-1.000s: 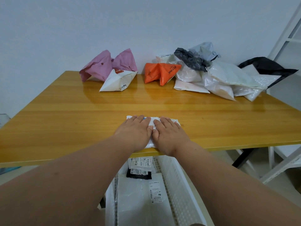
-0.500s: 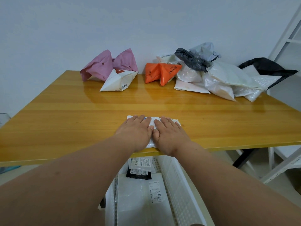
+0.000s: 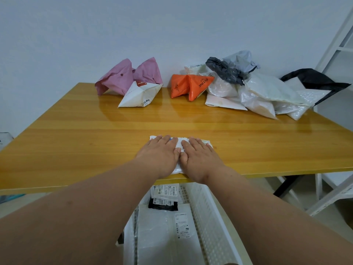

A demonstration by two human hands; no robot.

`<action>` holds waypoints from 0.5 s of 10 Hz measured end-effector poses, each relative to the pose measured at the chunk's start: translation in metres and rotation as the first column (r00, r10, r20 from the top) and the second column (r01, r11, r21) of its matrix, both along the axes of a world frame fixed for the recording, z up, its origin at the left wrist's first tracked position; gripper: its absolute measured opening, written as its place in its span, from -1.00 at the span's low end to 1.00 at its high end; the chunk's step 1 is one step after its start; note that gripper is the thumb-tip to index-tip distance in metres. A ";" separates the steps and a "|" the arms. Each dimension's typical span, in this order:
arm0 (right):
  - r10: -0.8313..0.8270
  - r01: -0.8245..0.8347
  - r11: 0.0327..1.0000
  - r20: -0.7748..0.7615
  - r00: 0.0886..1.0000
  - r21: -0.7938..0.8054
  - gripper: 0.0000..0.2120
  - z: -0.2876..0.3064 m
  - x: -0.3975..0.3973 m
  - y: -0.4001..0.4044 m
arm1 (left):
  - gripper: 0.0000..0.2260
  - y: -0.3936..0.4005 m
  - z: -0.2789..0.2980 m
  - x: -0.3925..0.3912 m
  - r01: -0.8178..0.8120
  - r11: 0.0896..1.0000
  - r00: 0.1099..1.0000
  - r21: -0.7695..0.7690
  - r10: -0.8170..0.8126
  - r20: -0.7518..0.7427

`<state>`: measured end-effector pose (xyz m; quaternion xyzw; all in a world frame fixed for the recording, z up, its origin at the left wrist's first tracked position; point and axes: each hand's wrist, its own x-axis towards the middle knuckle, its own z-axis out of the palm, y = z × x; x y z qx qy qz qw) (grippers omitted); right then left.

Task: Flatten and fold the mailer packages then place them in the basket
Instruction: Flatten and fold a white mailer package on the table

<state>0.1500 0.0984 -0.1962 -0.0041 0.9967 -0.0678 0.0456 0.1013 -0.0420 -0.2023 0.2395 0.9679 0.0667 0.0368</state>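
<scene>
White plastic, a folded mailer lies at the table's near edge under both flat palms — left hand, right hand, fingers straight, gripping nothing — likely pressing the crease; the basket waits directly below.

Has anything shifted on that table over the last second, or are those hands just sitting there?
Nothing visibly changed. Both the left hand and the right hand stay pressed flat, side by side, on the folded white mailer at the near edge of the table. The pile of crumpled mailers at the back and the white basket below lie as before.
</scene>
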 end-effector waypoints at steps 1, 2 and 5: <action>-0.001 0.001 1.000 0.001 1.000 -0.003 -0.46 0.000 0.000 0.000 | -0.51 0.000 0.000 0.000 -0.001 1.000 1.000 -0.002 0.001 0.007; 0.001 -0.001 1.000 -0.006 1.000 -0.005 -0.46 0.000 0.000 0.000 | -0.51 0.000 0.000 0.000 -0.003 1.000 1.000 -0.005 0.003 0.010; -0.105 0.105 0.994 -0.013 0.994 0.004 -0.39 -0.001 0.003 -0.004 | -0.50 0.001 -0.002 0.000 -0.014 1.000 1.000 -0.027 0.014 -0.011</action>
